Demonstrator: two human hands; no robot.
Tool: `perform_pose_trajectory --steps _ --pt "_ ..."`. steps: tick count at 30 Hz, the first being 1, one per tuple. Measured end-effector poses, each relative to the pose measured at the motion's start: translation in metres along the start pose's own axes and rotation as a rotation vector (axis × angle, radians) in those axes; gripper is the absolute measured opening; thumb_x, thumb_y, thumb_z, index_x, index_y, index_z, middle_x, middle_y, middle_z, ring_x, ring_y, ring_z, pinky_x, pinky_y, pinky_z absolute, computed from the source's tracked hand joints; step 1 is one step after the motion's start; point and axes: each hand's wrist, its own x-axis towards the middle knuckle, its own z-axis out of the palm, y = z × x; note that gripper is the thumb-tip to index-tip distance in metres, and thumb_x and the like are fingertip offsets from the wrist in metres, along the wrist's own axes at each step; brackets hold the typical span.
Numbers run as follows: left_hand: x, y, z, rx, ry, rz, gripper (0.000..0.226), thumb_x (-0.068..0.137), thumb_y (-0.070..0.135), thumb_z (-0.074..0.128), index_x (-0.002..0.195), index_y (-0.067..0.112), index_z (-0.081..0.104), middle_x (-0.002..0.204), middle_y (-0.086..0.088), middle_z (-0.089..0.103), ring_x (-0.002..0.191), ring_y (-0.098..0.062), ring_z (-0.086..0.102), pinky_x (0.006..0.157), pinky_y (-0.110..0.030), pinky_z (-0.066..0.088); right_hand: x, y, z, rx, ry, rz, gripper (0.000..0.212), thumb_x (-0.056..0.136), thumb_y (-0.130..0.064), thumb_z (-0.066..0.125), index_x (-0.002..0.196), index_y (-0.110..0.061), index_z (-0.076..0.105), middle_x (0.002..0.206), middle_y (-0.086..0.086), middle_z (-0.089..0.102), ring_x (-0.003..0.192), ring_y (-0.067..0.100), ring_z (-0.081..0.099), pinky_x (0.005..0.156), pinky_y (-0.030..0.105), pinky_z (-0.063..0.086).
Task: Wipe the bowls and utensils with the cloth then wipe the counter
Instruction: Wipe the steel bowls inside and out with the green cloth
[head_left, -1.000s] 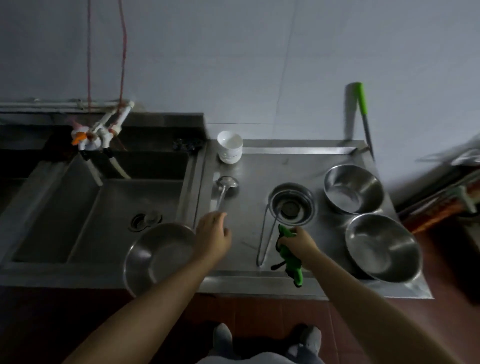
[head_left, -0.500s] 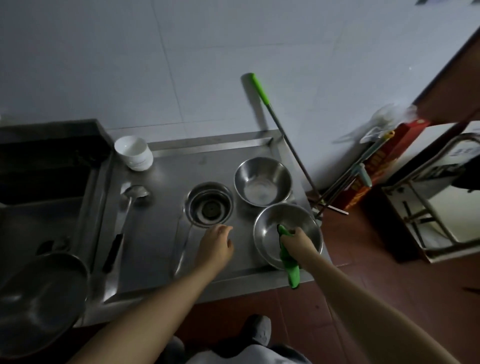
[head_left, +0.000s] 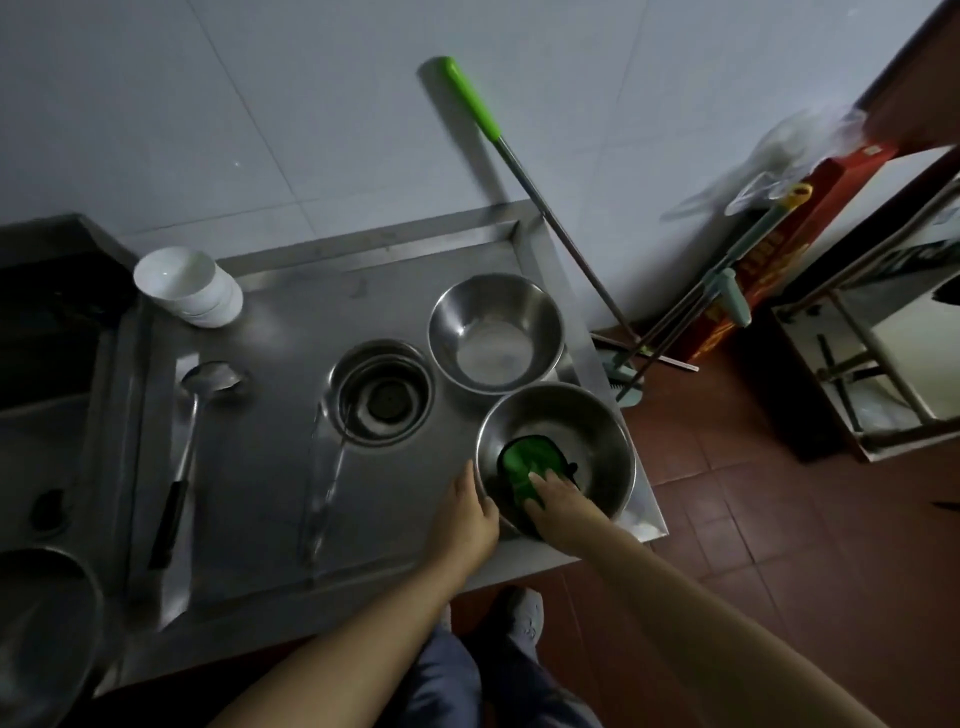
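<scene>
My right hand (head_left: 558, 501) presses a green cloth (head_left: 522, 462) into a steel bowl (head_left: 597, 431) at the counter's near right corner. My left hand (head_left: 465, 512) holds that bowl's left rim. Behind it stands a second steel bowl (head_left: 496, 332). A steel strainer (head_left: 382, 397) with a long handle sits mid-counter, a ladle (head_left: 195, 415) with a black grip lies to the left, and stacked white bowls (head_left: 187, 286) stand at the back left. Another steel bowl (head_left: 41, 623) shows at the lower left.
The steel counter (head_left: 270, 483) has a raised rim and a sink (head_left: 47, 441) to its left. A green-handled mop (head_left: 519, 171) leans on the wall behind the right corner. More cleaning tools (head_left: 727, 291) and a red box (head_left: 769, 260) stand on the tiled floor at right.
The view swung right. My right hand carried the green cloth from the bowl's rim down into the near bowl, and my left hand moved right from the counter to that bowl's rim.
</scene>
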Motion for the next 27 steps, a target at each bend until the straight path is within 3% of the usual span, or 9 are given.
perform_pose_trajectory --steps 3,6,10,13,17,20,22,25,27 --pt "0.009 0.002 0.008 -0.116 -0.016 -0.094 0.068 0.104 0.030 0.044 0.160 0.019 0.007 0.166 -0.009 0.019 0.148 -0.026 0.031 0.114 -0.035 0.034 0.013 0.007 0.022 -0.077 -0.031 0.022 0.057 0.106 -0.029 0.036 0.159 -0.019 0.019 0.168 0.008 0.005 0.155 0.029 0.008 0.122 0.052 0.025" --pt "0.021 0.003 0.015 -0.232 -0.040 -0.117 0.071 0.103 0.028 0.048 0.161 0.023 0.007 0.166 -0.004 0.017 0.151 -0.024 0.025 0.117 -0.036 0.030 0.022 0.013 0.030 -0.128 0.019 0.023 0.066 0.102 -0.018 0.047 0.160 -0.025 0.016 0.169 0.001 -0.005 0.155 0.026 -0.002 0.123 0.050 0.023" --pt "0.040 -0.005 0.022 -0.404 -0.077 -0.163 0.076 0.093 0.019 0.058 0.156 0.040 0.021 0.157 0.001 0.039 0.138 -0.023 0.046 0.113 -0.044 0.043 0.037 0.014 0.024 -0.105 0.001 0.013 0.090 0.095 -0.003 0.054 0.159 -0.039 0.002 0.167 -0.008 -0.017 0.155 0.026 -0.011 0.122 0.053 0.025" --pt "0.049 -0.012 0.026 -0.606 -0.133 -0.237 0.078 0.087 0.005 0.058 0.147 0.048 0.034 0.139 -0.001 0.058 0.120 -0.022 0.061 0.099 -0.046 0.054 0.048 0.014 0.020 -0.112 -0.020 -0.013 0.087 0.097 -0.005 0.051 0.159 -0.041 0.002 0.167 -0.009 -0.015 0.155 0.026 -0.010 0.119 0.056 0.030" --pt "0.043 -0.002 0.003 -0.594 -0.164 -0.177 0.076 0.090 -0.004 0.054 0.154 0.032 0.032 0.135 0.004 0.058 0.119 -0.018 0.059 0.090 -0.029 0.053 0.043 0.005 0.017 -0.185 0.023 -0.062 0.079 0.100 -0.017 0.052 0.160 -0.039 0.006 0.168 -0.008 -0.013 0.155 0.024 -0.011 0.121 0.055 0.025" --pt "0.035 -0.007 -0.015 -0.529 -0.195 -0.149 0.078 0.089 0.002 0.056 0.157 0.027 0.028 0.143 0.004 0.050 0.131 -0.019 0.051 0.107 -0.034 0.046 0.030 -0.008 0.016 -0.280 0.041 -0.155 0.077 0.100 -0.021 0.052 0.160 -0.035 0.006 0.168 -0.006 -0.014 0.154 0.025 -0.015 0.125 0.054 0.011" --pt "0.028 -0.014 -0.029 -0.511 -0.258 -0.150 0.078 0.085 0.009 0.060 0.153 0.033 0.033 0.147 0.002 0.050 0.130 -0.020 0.052 0.109 -0.041 0.046 0.021 -0.017 0.012 -0.268 0.019 -0.200 0.078 0.100 -0.020 0.051 0.160 -0.035 0.003 0.168 -0.007 -0.015 0.154 0.025 -0.015 0.124 0.057 0.014" --pt "0.017 -0.019 -0.053 -0.590 -0.287 -0.160 0.064 0.088 -0.004 0.056 0.131 0.041 0.042 0.116 0.000 0.067 0.105 -0.016 0.065 0.082 -0.027 0.057 0.006 -0.033 0.003 -0.207 0.009 -0.220 0.085 0.100 -0.022 0.052 0.160 -0.034 -0.007 0.167 -0.007 -0.018 0.154 0.022 -0.015 0.123 0.053 0.011" --pt "0.010 -0.024 -0.067 -0.666 -0.286 -0.172 0.066 0.089 -0.012 0.051 0.129 0.040 0.044 0.101 -0.003 0.068 0.092 -0.019 0.067 0.066 -0.026 0.056 -0.003 -0.046 0.001 -0.213 0.049 -0.203 0.090 0.099 -0.024 0.055 0.159 -0.033 -0.010 0.167 -0.003 -0.019 0.154 0.024 -0.016 0.123 0.052 0.006"
